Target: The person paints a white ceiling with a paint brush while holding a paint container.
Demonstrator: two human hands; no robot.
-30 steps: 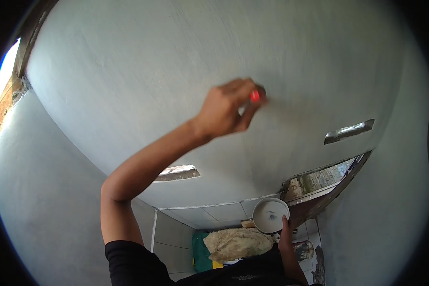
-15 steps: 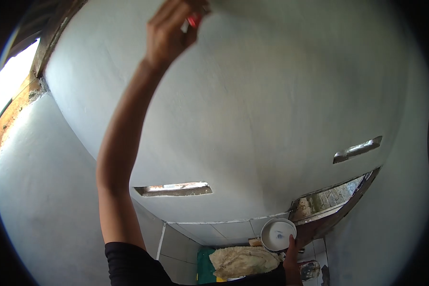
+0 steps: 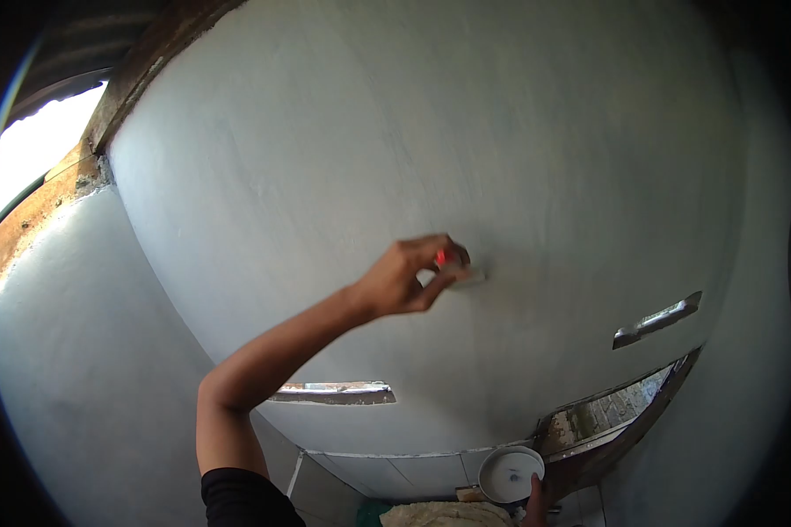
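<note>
Both hands are loaded: left hand (image 3: pixel 404 279) pinching a red-handled scraper (image 3: pixel 453 266) against the wall (image 3: pixel 343 176), right hand (image 3: pixel 533 501) gripping a white bowl (image 3: pixel 510 474) below it, which could tip and spill.

Wall (image 3: pixel 466 132): uniform pale grey-white, faintly streaked, no pattern; a slightly darker grey smear at the 3 o'clock side of the left hand (image 3: pixel 404 279).

Tool (image 3: pixel 453 266) in the left hand: red handle, with a pale grey blade against the wall.

Bowl (image 3: pixel 510 474) at 5 o'clock, at the right hand (image 3: pixel 533 501): white rim, white contents with a small dark fleck.

Sleeve (image 3: pixel 242 496) at 7 o'clock: black.

Slots (image 3: pixel 334 393) in the wall at 6 and 4 o'clock: dark brown with light grey edging.

Beam (image 3: pixel 79 167) at 10 o'clock: brown, weathered, mottled with grey.

Opening (image 3: pixel 26 149) at 9 o'clock: bright white.

Recess (image 3: pixel 602 417) at 5 o'clock: mottled grey-brown, dark frame.

Tiles (image 3: pixel 404 465) at 6 o'clock: pale grey, white joints.
</note>
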